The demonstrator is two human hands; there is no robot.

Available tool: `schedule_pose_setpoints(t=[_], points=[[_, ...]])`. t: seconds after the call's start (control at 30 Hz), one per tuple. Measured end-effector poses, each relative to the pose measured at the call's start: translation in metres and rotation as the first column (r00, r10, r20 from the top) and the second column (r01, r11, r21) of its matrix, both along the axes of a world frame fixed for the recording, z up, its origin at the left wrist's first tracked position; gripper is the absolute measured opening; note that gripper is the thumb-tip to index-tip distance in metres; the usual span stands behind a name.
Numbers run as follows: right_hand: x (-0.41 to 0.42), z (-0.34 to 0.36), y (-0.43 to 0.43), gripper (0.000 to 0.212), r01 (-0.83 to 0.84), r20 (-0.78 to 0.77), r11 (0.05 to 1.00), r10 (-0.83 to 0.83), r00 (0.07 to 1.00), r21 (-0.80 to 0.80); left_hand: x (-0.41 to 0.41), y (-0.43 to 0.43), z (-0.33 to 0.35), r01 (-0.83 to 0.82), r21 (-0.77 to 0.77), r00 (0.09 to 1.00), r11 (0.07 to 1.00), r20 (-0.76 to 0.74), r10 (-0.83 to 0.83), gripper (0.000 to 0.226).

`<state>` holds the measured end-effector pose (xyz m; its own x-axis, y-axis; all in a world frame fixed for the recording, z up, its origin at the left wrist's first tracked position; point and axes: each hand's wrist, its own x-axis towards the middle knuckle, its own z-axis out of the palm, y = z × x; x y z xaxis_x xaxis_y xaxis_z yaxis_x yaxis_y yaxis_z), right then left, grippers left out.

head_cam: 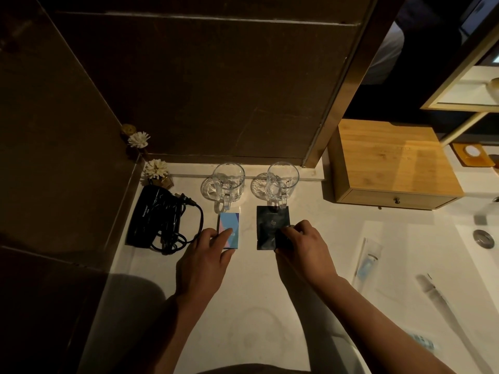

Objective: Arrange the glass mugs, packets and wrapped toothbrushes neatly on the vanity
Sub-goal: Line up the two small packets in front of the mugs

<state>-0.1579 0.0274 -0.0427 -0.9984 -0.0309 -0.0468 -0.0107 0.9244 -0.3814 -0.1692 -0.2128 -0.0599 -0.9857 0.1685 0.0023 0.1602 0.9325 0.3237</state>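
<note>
Two glass mugs (228,182) (282,182) stand side by side at the back of the white vanity (251,287), handles toward me. In front of the left mug lies a blue and pink packet (227,221); my left hand (208,255) grips its near end with thumb and fingers. A black packet (271,225) lies in front of the right mug, and my right hand (302,247) pinches its right near corner. Two wrapped toothbrushes (368,255) (437,300) lie on the sink area to the right, apart from both hands.
A black hair dryer (151,214) with a coiled cord lies at the left. Small flower ornaments (156,168) stand in the back left corner. A wooden drawer box (391,166) sits at the back right. The sink drain (483,238) is at the far right.
</note>
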Motion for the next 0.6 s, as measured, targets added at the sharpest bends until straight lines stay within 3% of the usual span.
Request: schedule_pose_setpoints(t=[0.37, 0.6], points=[[0.005, 0.003, 0.000, 0.053, 0.048, 0.019, 0.997, -0.047, 0.999, -0.059, 0.002, -0.002, -0.004, -0.016, 0.022, 1.000, 1.000, 0.004, 0.016, 0.060], [0.019, 0.016, 0.007, 0.039, 0.093, -0.021, 0.986, -0.097, 0.995, -0.139, 0.015, 0.000, -0.003, -0.139, 0.169, 0.989, 0.976, 0.080, 0.127, 0.066]])
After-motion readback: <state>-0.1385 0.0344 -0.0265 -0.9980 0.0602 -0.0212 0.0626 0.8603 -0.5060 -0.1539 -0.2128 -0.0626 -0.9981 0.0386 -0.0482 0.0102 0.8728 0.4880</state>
